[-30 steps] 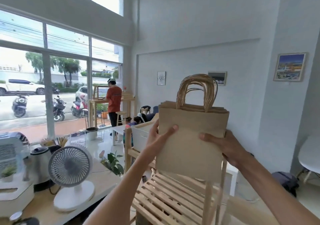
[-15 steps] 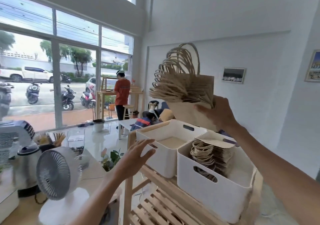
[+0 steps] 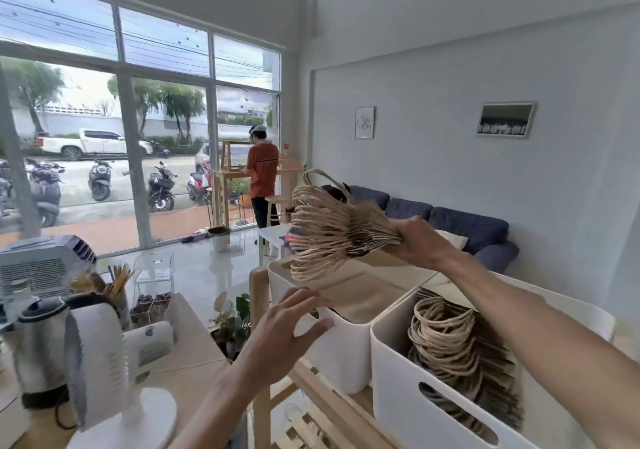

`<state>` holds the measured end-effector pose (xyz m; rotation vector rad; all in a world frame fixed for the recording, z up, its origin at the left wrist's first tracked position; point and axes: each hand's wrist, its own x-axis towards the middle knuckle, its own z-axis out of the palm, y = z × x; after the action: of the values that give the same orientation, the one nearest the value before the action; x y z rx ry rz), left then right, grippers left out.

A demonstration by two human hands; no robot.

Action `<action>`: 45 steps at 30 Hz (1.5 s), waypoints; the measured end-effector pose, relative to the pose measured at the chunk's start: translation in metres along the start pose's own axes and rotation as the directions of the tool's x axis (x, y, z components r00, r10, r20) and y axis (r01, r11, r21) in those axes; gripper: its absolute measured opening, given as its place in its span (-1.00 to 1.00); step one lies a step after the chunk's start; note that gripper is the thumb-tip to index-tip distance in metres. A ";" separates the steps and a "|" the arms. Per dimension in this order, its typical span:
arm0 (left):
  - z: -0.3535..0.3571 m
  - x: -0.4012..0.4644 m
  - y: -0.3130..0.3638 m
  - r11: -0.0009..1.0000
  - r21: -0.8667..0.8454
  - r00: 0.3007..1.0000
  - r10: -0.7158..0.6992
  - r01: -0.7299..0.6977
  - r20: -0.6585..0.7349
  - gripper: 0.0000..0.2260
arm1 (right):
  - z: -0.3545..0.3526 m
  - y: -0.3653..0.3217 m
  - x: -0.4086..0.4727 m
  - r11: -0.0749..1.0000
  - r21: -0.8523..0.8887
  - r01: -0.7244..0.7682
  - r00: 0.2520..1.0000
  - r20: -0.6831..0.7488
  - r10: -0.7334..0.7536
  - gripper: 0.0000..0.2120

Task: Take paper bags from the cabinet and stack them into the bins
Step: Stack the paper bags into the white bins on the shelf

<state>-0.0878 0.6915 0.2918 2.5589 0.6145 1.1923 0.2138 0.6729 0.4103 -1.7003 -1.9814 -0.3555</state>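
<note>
My right hand (image 3: pixel 420 241) grips a thick stack of brown paper bags (image 3: pixel 332 232), tipped on its side with the twisted handles fanning out to the left, held above the far white bin (image 3: pixel 343 344). That bin shows flat brown paper inside. My left hand (image 3: pixel 287 327) is spread open, fingers touching the far bin's near rim and side. The near white bin (image 3: pixel 415 410) on the right holds a pile of paper bags (image 3: pixel 450 348) with handles up. Both bins stand on a slatted wooden shelf (image 3: pixel 322 403).
A white desk fan (image 3: pixel 104 362), a steel kettle (image 3: pixel 38 341) and a cup of sticks sit on the counter to the left. A potted plant (image 3: pixel 232 320) stands below the shelf. A person in an orange shirt (image 3: pixel 263 178) stands far off by the window; a blue sofa (image 3: pixel 464 227) lines the wall.
The view dropped and closed in on the bins. My right hand lowered the bag stack and tipped it sideways over the far bin. My left hand reached forward onto that bin.
</note>
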 end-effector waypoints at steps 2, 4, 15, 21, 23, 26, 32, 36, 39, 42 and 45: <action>-0.001 0.001 -0.002 1.000 -0.012 1.000 -0.004 0.004 -0.005 -0.73 | 0.009 0.008 -0.002 1.000 0.030 -0.009 0.999 0.049 0.007 -0.88; -0.002 0.004 -0.003 1.000 -0.010 1.000 -0.001 0.001 -0.008 -0.73 | 0.015 0.015 -0.002 0.997 0.075 -0.020 0.997 0.073 0.015 -0.78; -0.002 0.005 -0.003 1.000 -0.001 0.999 0.006 -0.006 -0.036 -0.71 | 0.024 0.018 -0.003 0.997 -0.053 -0.053 0.931 0.359 0.069 -0.57; 0.000 0.003 -0.001 1.000 0.010 0.999 -0.008 0.008 -0.049 -0.74 | 0.013 -0.002 0.019 0.819 -0.574 0.010 0.659 0.620 0.427 -0.17; 0.000 0.003 -0.001 1.000 -0.004 0.999 -0.012 0.012 -0.052 -0.73 | 0.015 -0.009 0.023 0.746 -0.664 0.058 0.618 0.611 0.496 -0.17; 0.001 0.002 -0.001 1.000 -0.028 0.998 -0.012 0.010 -0.062 -0.74 | 0.026 -0.019 0.023 0.717 -0.694 0.063 0.632 0.584 0.510 -0.24; 0.000 0.004 -0.001 0.999 -0.051 0.997 0.002 -0.006 -0.073 -0.74 | 0.046 -0.016 0.009 0.688 -0.724 0.050 0.629 0.558 0.541 -0.34; -0.001 0.005 -0.001 0.999 -0.054 0.998 0.003 -0.006 -0.060 -0.70 | 0.028 -0.026 0.016 0.676 -0.734 0.059 0.593 0.571 0.568 -0.31; 0.001 0.004 -0.002 0.998 -0.061 0.998 -0.001 -0.003 -0.063 -0.68 | 0.035 -0.034 0.019 0.663 -0.742 0.095 0.588 0.579 0.564 -0.33; 0.002 0.005 -0.004 0.997 -0.073 0.999 -0.004 0.000 -0.052 -0.69 | 0.048 -0.036 0.015 0.632 -0.752 0.185 0.581 0.602 0.547 -0.40; 0.001 0.006 -0.006 0.997 -0.074 0.999 -0.005 0.001 -0.047 -0.67 | 0.044 -0.035 0.014 0.675 -0.715 0.182 0.584 0.631 0.511 -0.40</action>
<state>-0.0853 0.6996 0.2928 2.4751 0.5735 1.2531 0.1696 0.7006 0.3852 -3.0153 -2.3893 -0.3493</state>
